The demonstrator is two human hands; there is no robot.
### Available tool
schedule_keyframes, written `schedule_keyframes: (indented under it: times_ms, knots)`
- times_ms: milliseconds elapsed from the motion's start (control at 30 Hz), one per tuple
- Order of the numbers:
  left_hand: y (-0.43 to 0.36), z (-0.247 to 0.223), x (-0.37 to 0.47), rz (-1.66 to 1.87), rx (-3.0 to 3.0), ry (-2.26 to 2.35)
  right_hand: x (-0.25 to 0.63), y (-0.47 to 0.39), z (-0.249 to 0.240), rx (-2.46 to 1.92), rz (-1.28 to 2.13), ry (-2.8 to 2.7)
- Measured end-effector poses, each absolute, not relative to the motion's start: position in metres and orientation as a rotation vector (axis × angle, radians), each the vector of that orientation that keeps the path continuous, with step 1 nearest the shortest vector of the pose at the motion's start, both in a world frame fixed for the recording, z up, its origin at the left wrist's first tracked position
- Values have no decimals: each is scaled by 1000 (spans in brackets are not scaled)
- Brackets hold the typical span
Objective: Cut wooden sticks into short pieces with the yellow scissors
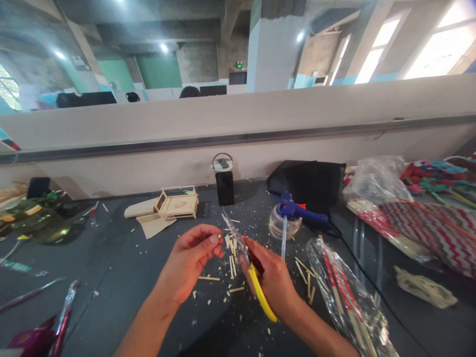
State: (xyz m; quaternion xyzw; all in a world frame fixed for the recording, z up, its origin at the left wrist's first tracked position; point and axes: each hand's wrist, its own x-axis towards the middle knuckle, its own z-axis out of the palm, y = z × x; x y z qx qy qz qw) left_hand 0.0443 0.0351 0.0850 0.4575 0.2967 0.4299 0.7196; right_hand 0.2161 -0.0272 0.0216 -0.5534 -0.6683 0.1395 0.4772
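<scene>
My left hand (193, 255) is closed in a pinch, thumb against fingertips, with a tiny pale bit of wood stick (220, 236) showing at the tips. Just to its right, my right hand (269, 270) is wrapped around yellow-handled scissors (263, 297), whose metal blades point up and away toward the left fingers. Between and below the hands lie short cut wood sticks (232, 266) and many small chips. Beyond the left hand stands a small wooden stick model (180, 205), like a tiny bed frame, beside a sheet of tan paper (152, 225).
A blue glue gun (303, 212) rests on a clear round jar (280, 225), its black cord running right. Plastic-wrapped sticks (344, 292) lie at the right. A black phone (225, 188) leans upright near the partition (178, 168). Bottles (40, 223) and brushes (66, 312) are left.
</scene>
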Motion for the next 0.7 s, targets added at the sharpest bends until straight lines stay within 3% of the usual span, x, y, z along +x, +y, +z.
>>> schedule_keyframes:
  times_ms: [433,700]
  knots:
    - [24,83,54,1076,957,637,210,-30,23,-1554,-74,-1802]
    - [26,81,56,1121,962,632,212,-30,25,-1474,149,-1784]
